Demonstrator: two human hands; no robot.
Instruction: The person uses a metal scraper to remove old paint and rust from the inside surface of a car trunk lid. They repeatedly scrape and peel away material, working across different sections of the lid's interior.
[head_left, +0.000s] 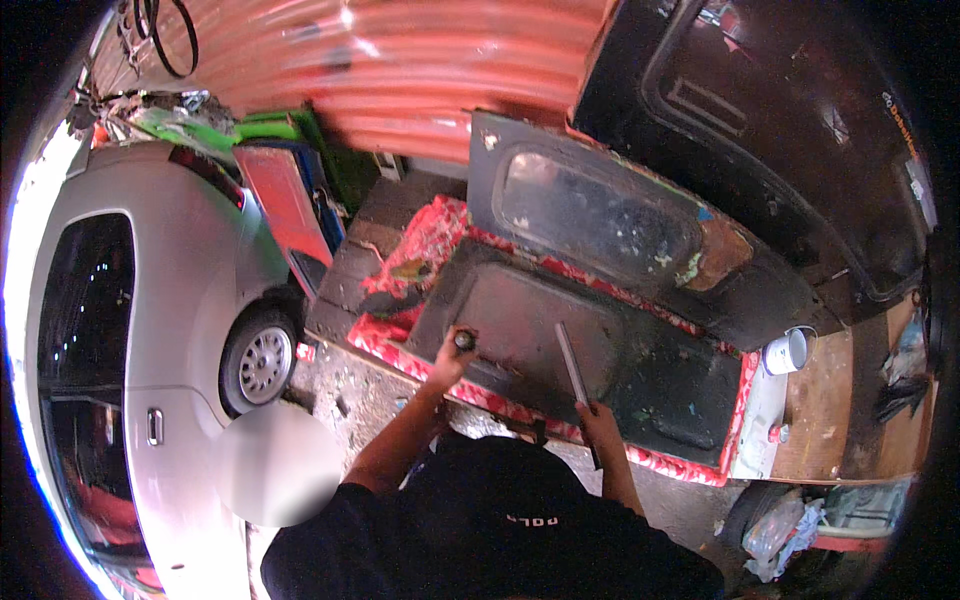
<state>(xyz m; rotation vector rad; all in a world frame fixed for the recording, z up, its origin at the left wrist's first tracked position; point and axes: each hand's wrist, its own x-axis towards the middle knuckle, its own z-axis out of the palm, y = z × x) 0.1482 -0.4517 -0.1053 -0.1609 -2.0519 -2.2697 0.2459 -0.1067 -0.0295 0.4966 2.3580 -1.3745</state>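
A dark panel (500, 310) with a raised middle lies flat on a red-and-white cloth (735, 430) in front of me. My left hand (450, 367) is closed around a small round dark object (464, 340) above the panel's left part; its exact kind is unclear. In my right hand (598, 424) I grip a long, flat grey metal bar (570, 360) near its lower end. The bar points away from me over the middle of the panel, and a short dark end sticks out below my fist. Whether the bar touches the panel, I cannot tell.
Behind the panel leans another worn dark panel (600, 215), with a larger dark one (780, 130) at the right. A white bucket (786, 352) and a small can (779, 433) stand on the right. A silver car (180, 270) is close on the left, beside leaning coloured boards (285, 200).
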